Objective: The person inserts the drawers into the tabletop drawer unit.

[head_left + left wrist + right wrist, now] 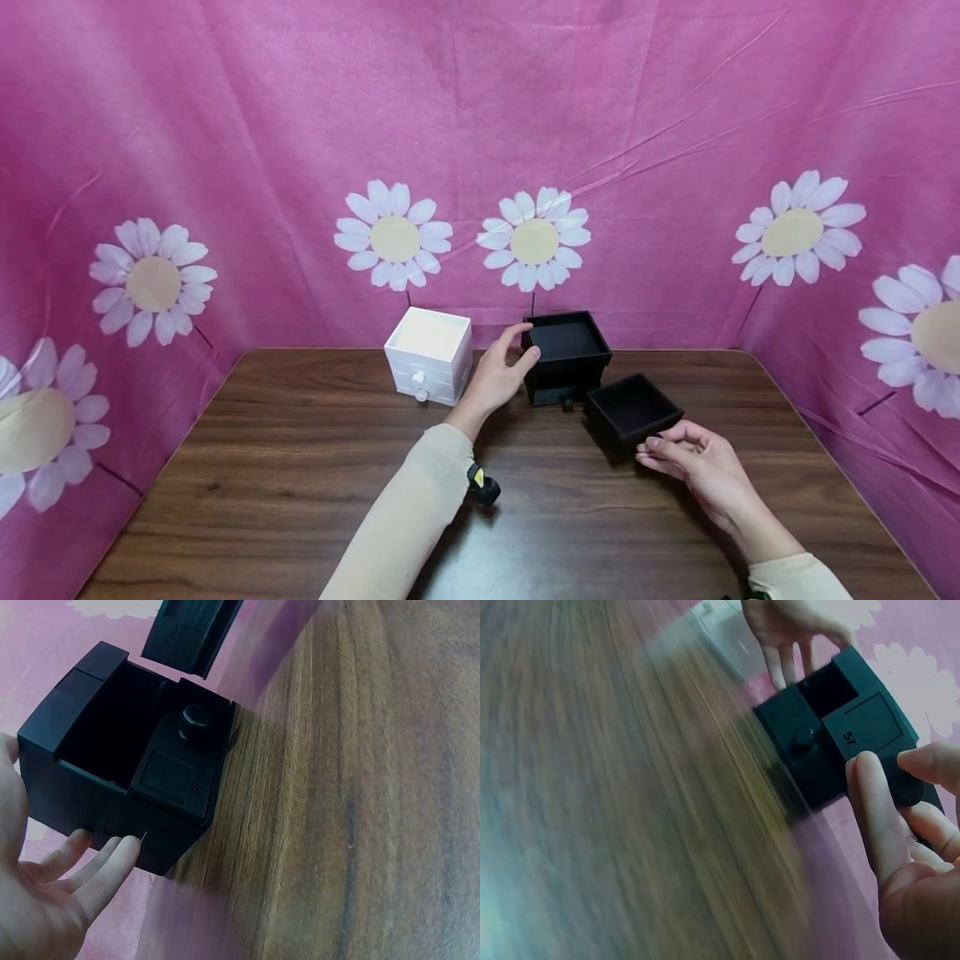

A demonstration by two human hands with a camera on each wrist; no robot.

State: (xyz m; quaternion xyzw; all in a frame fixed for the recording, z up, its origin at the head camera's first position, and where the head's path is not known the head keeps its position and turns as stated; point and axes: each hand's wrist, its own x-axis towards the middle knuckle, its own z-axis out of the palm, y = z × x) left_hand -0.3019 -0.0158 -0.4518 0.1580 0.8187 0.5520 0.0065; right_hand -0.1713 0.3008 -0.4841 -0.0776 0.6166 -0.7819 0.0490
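Observation:
A small black box (566, 367) stands at the back of the table, with an open slot above its lower drawer, which has a round knob (196, 720). My left hand (501, 371) touches the box's left side, fingertips against the wall. To the right, a black drawer (633, 408) is out of the box and tilted. My right hand (701, 467) pinches this drawer at its front, around the knob. The drawer's inside shows bare in the head view. In the right wrist view its front panel (866, 724) overlaps the box.
Left of my left hand, a white box (429, 354) with two front knobs stands near the back edge. The brown wooden table (300, 500) meets a pink cloth (480, 100) printed with daisies, hanging behind and at both sides.

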